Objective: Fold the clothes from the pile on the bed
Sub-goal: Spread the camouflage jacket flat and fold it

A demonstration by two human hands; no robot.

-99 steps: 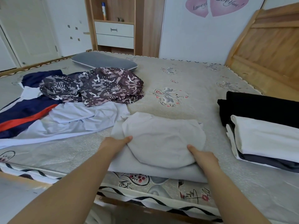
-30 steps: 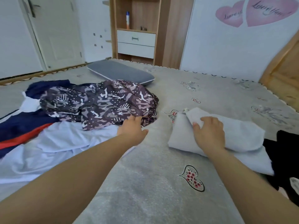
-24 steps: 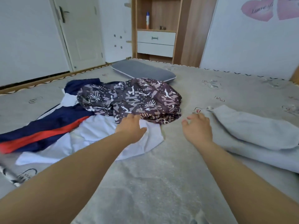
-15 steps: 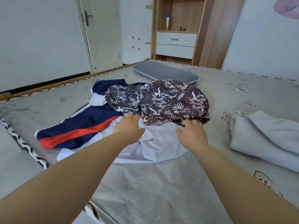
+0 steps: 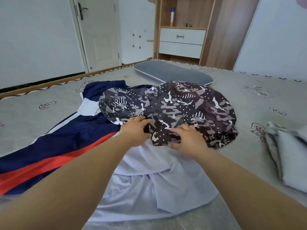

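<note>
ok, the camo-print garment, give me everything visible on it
The camo-print garment is a dark brown, grey and white patterned piece with dots and stripes, thin-looking fabric, crumpled in an unfolded heap. It lies on the bed, on top of the pale blue garment and the navy, red and white one, near the grey pillow. The left hand and the right hand both touch its near edge.

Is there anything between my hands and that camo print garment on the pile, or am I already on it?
Nothing visible is in the way. The left hand and right hand are both already on the near edge of the camo garment, which lies on top of the pale blue garment and the navy and red one.
</note>
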